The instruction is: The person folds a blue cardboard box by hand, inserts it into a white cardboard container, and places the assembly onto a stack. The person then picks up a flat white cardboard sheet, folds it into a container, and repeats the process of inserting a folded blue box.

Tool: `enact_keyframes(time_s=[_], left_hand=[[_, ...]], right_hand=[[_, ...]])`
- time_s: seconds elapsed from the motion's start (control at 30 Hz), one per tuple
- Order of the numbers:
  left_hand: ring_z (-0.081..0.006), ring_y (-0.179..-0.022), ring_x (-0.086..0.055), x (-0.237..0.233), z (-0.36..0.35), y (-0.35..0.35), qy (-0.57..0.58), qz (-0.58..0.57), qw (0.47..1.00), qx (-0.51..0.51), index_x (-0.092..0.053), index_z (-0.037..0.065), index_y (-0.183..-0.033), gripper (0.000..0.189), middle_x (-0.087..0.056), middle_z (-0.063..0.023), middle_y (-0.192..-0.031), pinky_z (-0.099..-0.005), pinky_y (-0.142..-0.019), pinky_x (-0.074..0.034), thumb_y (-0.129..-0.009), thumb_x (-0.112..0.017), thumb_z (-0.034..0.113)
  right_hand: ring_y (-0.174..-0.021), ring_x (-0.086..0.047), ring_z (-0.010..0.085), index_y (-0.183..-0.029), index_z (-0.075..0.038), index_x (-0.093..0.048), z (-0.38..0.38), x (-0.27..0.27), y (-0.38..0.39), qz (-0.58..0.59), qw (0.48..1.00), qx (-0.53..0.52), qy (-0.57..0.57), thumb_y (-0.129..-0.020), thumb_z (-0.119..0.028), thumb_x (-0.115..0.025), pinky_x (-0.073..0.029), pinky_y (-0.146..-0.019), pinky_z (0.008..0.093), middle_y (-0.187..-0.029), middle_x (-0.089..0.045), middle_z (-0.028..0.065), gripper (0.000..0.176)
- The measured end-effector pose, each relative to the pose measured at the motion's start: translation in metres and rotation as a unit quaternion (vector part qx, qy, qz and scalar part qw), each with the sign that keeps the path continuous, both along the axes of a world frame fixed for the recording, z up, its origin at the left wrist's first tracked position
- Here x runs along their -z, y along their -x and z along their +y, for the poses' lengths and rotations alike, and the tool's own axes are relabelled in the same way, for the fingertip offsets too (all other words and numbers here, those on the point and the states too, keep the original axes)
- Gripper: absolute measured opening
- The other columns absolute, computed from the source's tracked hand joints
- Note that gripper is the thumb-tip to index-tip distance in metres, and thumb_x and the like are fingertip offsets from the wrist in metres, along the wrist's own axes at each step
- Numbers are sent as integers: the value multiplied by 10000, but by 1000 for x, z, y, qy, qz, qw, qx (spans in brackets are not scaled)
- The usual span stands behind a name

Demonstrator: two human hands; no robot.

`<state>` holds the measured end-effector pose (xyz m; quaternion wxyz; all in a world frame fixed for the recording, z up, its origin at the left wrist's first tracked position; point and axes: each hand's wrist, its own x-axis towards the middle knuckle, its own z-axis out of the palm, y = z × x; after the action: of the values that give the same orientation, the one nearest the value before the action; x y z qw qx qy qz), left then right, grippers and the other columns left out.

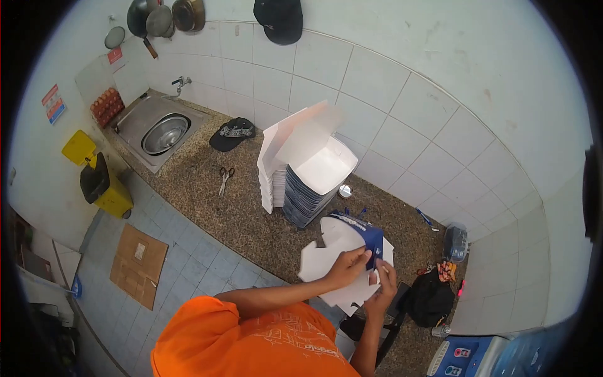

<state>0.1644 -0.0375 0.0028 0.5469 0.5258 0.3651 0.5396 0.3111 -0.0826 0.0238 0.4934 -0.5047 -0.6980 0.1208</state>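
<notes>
Both hands are at a partly folded blue and white cardboard box, its white flaps spread out above the counter's front edge. My left hand grips the box's near side, with thumb and fingers closed at the blue wall. On the other side, my right hand pinches a white flap near a corner, its fingers partly hidden. Just beyond the box stands a tall stack of nested boxes, blue outside and white inside. Leaning beside that stack are flat white cardboard sheets.
On the granite counter lie scissors, a black cap and a blue pen. A sink is at the far left. Toward the right are a black bag and a water dispenser. A yellow bin stands on the floor.
</notes>
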Motion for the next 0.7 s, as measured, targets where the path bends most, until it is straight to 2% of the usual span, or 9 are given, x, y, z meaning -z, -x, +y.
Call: enact_keyframes(time_s=[0.07,0.2,0.33,0.4,0.47,0.53,0.63,0.67,0.7], left_hand=[[-10,-715,-371,-5,9,5,15,-31,999,15,-527,73,-854,345,-418,76,-729,-226,-615,-352,-1109,-489,301],[-34,-716,-525,4,-18,-17,59,-119,988,78,-584,57,-904,341,-585,21,-742,-229,-691,-441,-1109,-482,309],[-101,-752,-613,-10,-16,3,122,-123,973,153,-623,19,-981,304,-630,-24,-745,-232,-751,-479,-1101,-496,268],[-114,-812,-635,-16,-16,12,70,-100,973,198,-636,14,-1067,294,-653,-48,-818,-232,-786,-488,-1086,-525,286],[-128,-872,-657,-22,-4,40,13,-76,967,242,-649,10,-1154,320,-676,-72,-891,-233,-821,-497,-1071,-554,304],[-142,-995,-653,-34,25,94,-45,-10,956,289,-568,19,-1367,517,-668,-103,-1117,-262,-885,-511,-1012,-639,387],[-166,-1126,-622,-79,37,108,-140,97,956,239,-475,30,-1475,730,-622,-130,-1311,-321,-967,-498,-931,-729,447],[-198,-1236,-551,-69,33,104,-33,101,930,351,-435,16,-1503,782,-586,-135,-1371,-351,-1036,-447,-925,-736,448],[-229,-1347,-480,-47,27,96,72,102,883,452,-395,2,-1530,834,-549,-139,-1432,-380,-1105,-396,-919,-743,450]], right_hand=[[-1078,-653,344,-1207,-2,-711,-4,-7,2,-27,999,-36,5,-835,2,-736,-527,-912,426,-1163,-674,160,372],[-1079,-641,349,-1173,-34,-733,-1,17,9,-71,994,68,-41,-785,20,-774,-515,-911,435,-1202,-671,141,393],[-1115,-622,360,-932,-32,-642,4,-2,19,-49,985,140,-87,-769,-38,-814,-476,-956,455,-1271,-650,180,236],[-1147,-605,324,-865,-60,-561,12,4,4,93,995,43,15,-770,-72,-822,-449,-985,414,-1279,-635,213,278],[-1149,-592,285,-850,-75,-552,15,-11,-14,112,992,13,60,-775,-70,-808,-429,-1005,390,-1289,-629,220,267],[-1108,-603,273,-831,-69,-543,21,-21,-45,186,973,-71,119,-752,-68,-808,-433,-1003,390,-1253,-646,208,277],[-1074,-621,255,-867,-55,-534,26,-67,-34,290,915,-217,180,-711,-111,-827,-453,-994,393,-1184,-669,192,337],[-1068,-629,254,-882,-51,-531,30,-81,-26,340,861,-300,229,-704,-148,-837,-462,-988,392,-1160,-675,190,367],[-1062,-644,264,-934,-47,-536,39,-78,-25,279,875,-323,227,-733,-273,-851,-485,-966,383,-1153,-682,198,436]])
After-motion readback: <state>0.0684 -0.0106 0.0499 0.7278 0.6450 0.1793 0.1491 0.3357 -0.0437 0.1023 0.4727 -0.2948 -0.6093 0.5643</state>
